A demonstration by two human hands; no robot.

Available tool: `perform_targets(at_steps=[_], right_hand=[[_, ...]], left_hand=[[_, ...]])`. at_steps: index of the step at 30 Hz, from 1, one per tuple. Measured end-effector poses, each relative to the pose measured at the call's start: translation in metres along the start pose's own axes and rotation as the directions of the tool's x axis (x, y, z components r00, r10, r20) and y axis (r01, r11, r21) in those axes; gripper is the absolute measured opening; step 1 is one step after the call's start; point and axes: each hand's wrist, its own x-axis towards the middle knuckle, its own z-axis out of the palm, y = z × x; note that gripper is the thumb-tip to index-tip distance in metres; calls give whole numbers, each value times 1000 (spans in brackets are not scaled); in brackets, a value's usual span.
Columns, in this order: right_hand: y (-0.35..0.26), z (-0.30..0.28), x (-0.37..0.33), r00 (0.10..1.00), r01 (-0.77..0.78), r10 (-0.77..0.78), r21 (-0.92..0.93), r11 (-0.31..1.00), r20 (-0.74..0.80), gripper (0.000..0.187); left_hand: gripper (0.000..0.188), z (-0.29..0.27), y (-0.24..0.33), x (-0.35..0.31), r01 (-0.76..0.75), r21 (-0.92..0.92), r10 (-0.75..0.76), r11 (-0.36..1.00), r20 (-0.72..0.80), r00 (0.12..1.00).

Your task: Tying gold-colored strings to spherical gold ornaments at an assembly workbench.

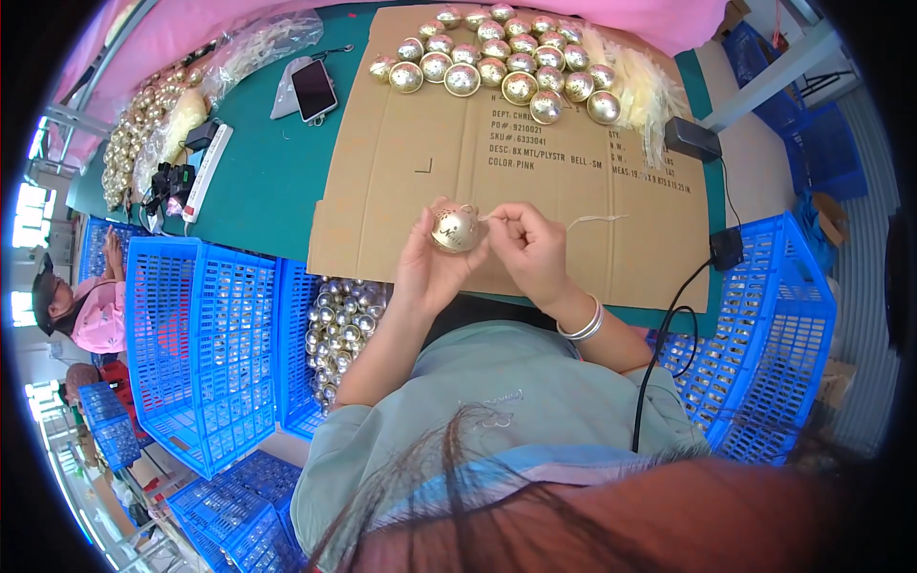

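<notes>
My left hand (427,274) is closed around a round, pale gold bell ornament (455,231) with dark lettering and small cut-outs, holding it above the cardboard. A small loop shows on its top. Close beside it, my right hand (531,250) pinches a thin cream string (597,220) at the loop. The string's loose end trails off to the right. Whether it passes through the loop cannot be made out. At the far side of the cardboard sheet (401,191) several similar bell ornaments (461,79) sit in rows, beside a bundle of cream strings (645,91).
A phone (313,91) and a power strip (207,172) lie on the green table (256,143), left of the cardboard. More ornaments (129,143) are heaped at far left. Blue crates (205,353) flank me, with another crate (764,325) at right. A black cable (654,353) hangs near my right arm.
</notes>
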Motion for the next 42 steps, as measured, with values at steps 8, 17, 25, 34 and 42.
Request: perform_targets(at_steps=[8, 17, 25, 34, 42], right_hand=[[-4, 7, -5, 996, -70, 72, 49, 996, -46, 3], [-4, 1, -5, 968, -245, 249, 215, 945, 8, 6], [-6, -4, -4, 962, -274, 269, 233, 933, 53, 7], [0, 1, -12, 971, -236, 236, 336, 912, 43, 6], [1, -2, -17, 991, -110, 100, 110, 988, 92, 6]], left_hand=[[37, 4, -15, -3, -100, 141, 89, 985, 81, 993], [40, 7, -26, 0, -465, 585, 398, 664, 249, 883], [38, 6, -11, -3, -533, 844, 447, 52, 458, 769], [20, 21, -14, -7, -413, 909, 472, 45, 345, 811], [5, 12, -15, -3, -401, 853, 466, 334, 221, 857]])
